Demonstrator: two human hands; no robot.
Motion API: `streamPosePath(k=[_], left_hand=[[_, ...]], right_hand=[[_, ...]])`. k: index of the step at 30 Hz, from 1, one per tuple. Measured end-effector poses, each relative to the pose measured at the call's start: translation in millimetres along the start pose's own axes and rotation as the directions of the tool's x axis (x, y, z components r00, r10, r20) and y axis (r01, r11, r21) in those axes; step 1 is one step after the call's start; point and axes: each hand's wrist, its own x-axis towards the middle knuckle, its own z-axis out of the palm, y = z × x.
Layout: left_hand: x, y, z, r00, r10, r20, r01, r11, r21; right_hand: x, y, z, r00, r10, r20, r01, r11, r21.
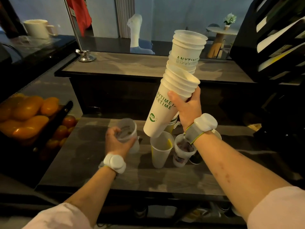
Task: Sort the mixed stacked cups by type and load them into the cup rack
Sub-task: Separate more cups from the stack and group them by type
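Right hand (184, 106) gripping tilted stack of white paper cups (171, 100) printed "ANYTIME NICETIME" in green, left hand (115, 141) holding clear plastic cup (127, 131) over bench (92, 167)

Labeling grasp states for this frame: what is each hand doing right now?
Left hand: closed, holding a translucent plastic cup.
Right hand: closed, gripping a stack of white printed cups.

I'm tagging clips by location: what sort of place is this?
Probably a drinks shop or café counter: the right hand holds a stack of printed takeaway cups, the left hand a clear plastic cup, and orange fruit fills a crate at the left.
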Motion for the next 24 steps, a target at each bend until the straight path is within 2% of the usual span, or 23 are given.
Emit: streamPosePath(k=[4,7,12,17,20,24], left_hand=[[-2.6,66.5,0.5,0.954,0.293,-0.059,-0.298,0.942,-0.152],[-14.6,103.9,16.7,0.919,0.394,0.0,-0.385,0.899,-0.209],[-33.3,120.3,54.3,0.916,0.351,0.194,-0.318,0.931,-0.181],[-45.5,115.3,104.2,0.887,0.318,0.334,-0.351,0.936,0.041],[-54.4,106.9,129.7,0.893,0.269,0.362,-0.345,0.924,0.163],[-60.4,96.0,147.4,0.872,0.292,0.392,-0.417,0.863,0.284]], right_hand=[[9.7,-19.2,-9.2,0.994,-0.038,-0.101,0.046,0.996,0.079],[17.1,-39.7,-32.8,0.972,-0.104,-0.212,0.127,0.987,0.097],[32.7,-49.7,-81.9,0.944,-0.149,-0.293,0.165,0.986,0.03],[46.9,-32.3,-128.8,0.923,-0.109,-0.37,0.101,0.994,-0.041],[54.6,-18.9,-151.3,0.92,-0.066,-0.387,0.049,0.997,-0.054],[60.8,-3.9,-168.4,0.925,-0.019,-0.379,-0.004,0.998,-0.06]])
